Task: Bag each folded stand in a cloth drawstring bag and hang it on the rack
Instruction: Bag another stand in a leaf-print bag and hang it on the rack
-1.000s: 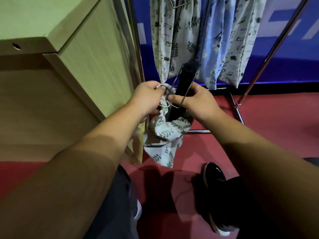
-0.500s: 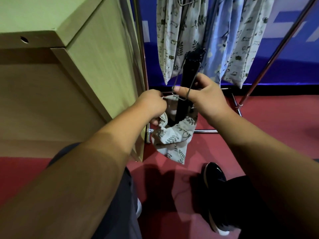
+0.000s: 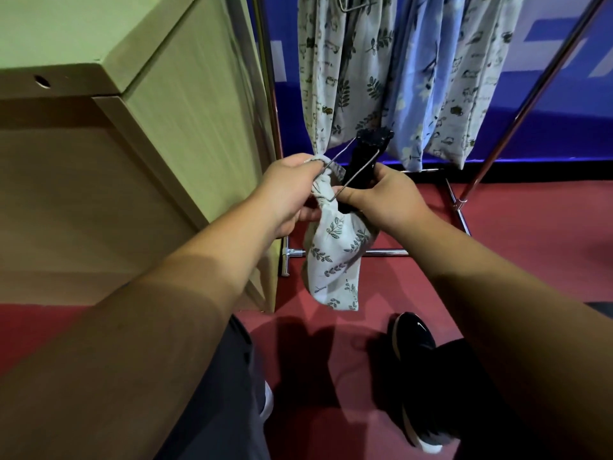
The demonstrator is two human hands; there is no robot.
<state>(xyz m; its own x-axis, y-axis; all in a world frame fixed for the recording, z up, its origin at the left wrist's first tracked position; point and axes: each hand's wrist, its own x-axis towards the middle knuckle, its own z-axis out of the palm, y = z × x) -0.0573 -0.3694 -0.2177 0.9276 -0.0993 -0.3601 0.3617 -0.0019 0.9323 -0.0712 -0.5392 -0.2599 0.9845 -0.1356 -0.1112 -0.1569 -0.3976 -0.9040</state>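
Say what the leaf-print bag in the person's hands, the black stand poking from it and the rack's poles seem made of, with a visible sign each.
White leaf-print drawstring bag: soft woven cloth, perhaps cotton, matte; it gathers and creases.
Black folded stand: rigid, dull; plastic or painted metal, unclear.
Slim shiny rack poles: metal, chrome-like; bright highlights.

The bag (image 3: pixel 335 260) you hold is soft matt cloth, wrinkled where its mouth is gathered. The stand (image 3: pixel 363 159) in it looks matt black, rough at its top. The wire hook (image 3: pixel 356 175) is thin bare metal. Farther off, the rack (image 3: pixel 384 251) is shiny chromed tube. On your left, the cabinet (image 3: pixel 185 104) is matt wood-grain board. Your near shoe (image 3: pixel 414 336) is glossy.
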